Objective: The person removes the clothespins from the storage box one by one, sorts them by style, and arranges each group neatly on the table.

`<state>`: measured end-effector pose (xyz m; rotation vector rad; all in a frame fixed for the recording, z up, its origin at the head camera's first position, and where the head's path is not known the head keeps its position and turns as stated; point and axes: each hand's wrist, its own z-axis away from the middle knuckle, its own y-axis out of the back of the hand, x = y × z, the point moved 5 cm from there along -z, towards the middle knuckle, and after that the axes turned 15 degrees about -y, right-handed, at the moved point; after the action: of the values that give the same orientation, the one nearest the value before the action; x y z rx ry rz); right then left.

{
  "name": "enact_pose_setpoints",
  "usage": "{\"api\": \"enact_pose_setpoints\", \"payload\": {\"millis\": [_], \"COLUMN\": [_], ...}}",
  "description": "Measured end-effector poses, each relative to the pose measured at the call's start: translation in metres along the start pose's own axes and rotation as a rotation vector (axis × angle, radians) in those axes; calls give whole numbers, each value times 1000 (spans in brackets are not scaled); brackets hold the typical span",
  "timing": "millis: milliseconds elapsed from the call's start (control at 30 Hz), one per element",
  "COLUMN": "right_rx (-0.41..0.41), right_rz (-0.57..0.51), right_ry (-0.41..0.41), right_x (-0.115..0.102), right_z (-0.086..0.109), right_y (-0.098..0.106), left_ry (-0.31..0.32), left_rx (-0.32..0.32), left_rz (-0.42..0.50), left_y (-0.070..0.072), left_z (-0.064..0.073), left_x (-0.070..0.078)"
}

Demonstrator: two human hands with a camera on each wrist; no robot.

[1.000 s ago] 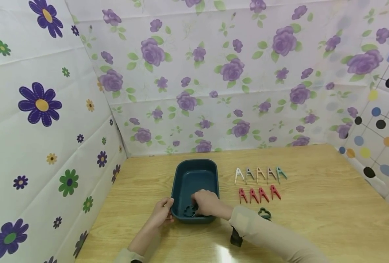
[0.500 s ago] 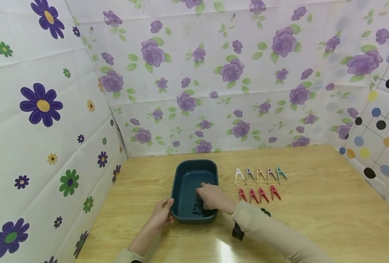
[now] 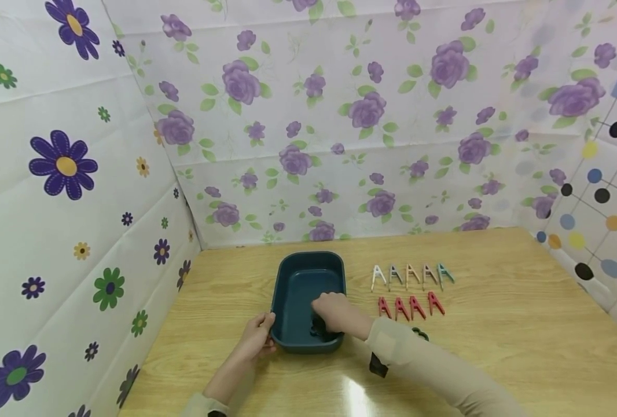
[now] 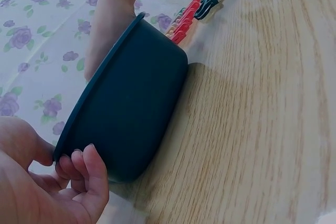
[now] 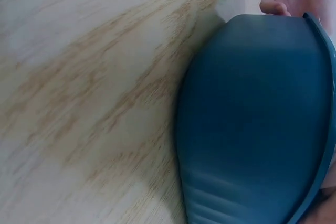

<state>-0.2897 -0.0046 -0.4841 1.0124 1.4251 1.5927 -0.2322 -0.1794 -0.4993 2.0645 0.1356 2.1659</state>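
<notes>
A dark teal plastic basin (image 3: 300, 289) rests on the wooden table. At its near left corner my left hand (image 3: 256, 337) pinches the rim, thumb on top and fingers curled against the outer wall, as the left wrist view shows. Inside the basin, near the right wall, my right hand (image 3: 335, 315) reaches down with fingers curled. Under those fingers is a small dark piece (image 3: 318, 331) with a wavy, cloud-like outline, mostly covered by the hand. In the right wrist view the basin wall (image 5: 252, 114) hides nearly all of the right hand.
To the right of the basin stand a row of pale clothespins (image 3: 411, 277) and a row of red clothespins (image 3: 417, 308). Another dark green wavy piece (image 3: 420, 334) lies partly behind the right sleeve (image 3: 433, 365). Patterned cloth (image 3: 308, 116) hangs behind the table.
The right hand has shifted right inside the basin, and the dark wavy piece with it, now more covered by the fingers. The left hand stays on the rim.
</notes>
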Motion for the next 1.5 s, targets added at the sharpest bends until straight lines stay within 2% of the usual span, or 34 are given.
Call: {"api": "enact_pose_setpoints", "payload": {"millis": [100, 200, 567, 667, 800, 1067, 1233, 1500], "right_rx": [32, 60, 88, 113, 136, 143, 153, 106], "right_rz": [-17, -86, -490, -587, -669, -733, -757, -757], "right_ry": [11, 20, 51, 28, -53, -195, -255, -358], "right_x": [2, 6, 31, 39, 49, 72, 90, 125], "right_z": [1, 3, 15, 21, 30, 49, 63, 86], "right_y": [3, 8, 32, 36, 39, 40, 35, 25], "left_ry": [-3, -1, 7, 15, 17, 17, 17, 12], "left_rx": [-1, -3, -12, -19, -27, -20, -18, -33], "left_rz": [1, -1, -7, -13, -11, -16, -19, -25], "left_y": [0, 0, 2, 2, 2, 1, 1, 1], "left_z": [1, 1, -1, -1, -2, -1, 0, -2], "left_x": [0, 0, -3, -4, -5, -3, -3, -5]}}
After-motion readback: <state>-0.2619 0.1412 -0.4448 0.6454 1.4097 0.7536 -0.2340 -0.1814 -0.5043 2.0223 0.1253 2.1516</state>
